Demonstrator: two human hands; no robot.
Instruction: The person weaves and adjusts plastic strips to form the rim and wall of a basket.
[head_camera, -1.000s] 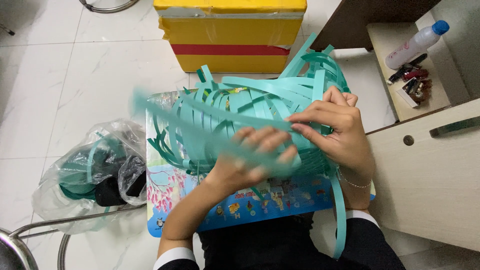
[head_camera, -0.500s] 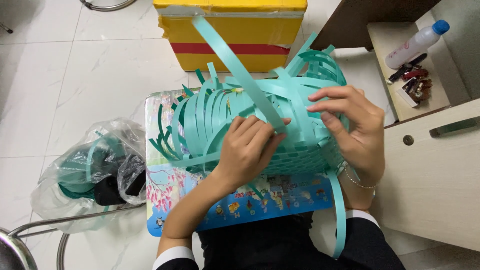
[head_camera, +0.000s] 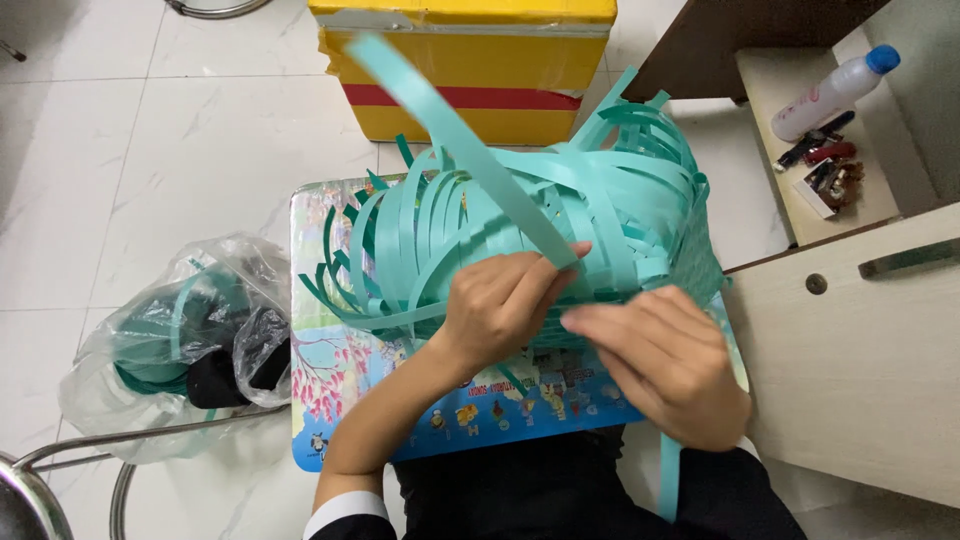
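Yellow box (head_camera: 470, 70): rectangular, at the top of the view on the white tiled floor; a red band runs across its front face; tape along its upper edge
White bottle (head_camera: 832, 92): blue cap, lying tilted on the pale shelf (head_camera: 790, 200) at upper right; small dark and red items just below it, too small to tell
Clear plastic bag (head_camera: 170, 345): on the floor at left, crumpled; teal and black material inside
Colourful printed board (head_camera: 340, 380): flat under the work; cartoon pictures along its near edge
Teal strip basket (head_camera: 560, 230): half-woven, resting on the board; loose strips fan up and outward
Left hand (head_camera: 500, 305): fingers closed, pinching one long teal strip (head_camera: 450, 130) that rises toward the box
Right hand (head_camera: 665, 365): fingers loosely extended, pressing on the basket's near side; whether it grips anything cannot be told
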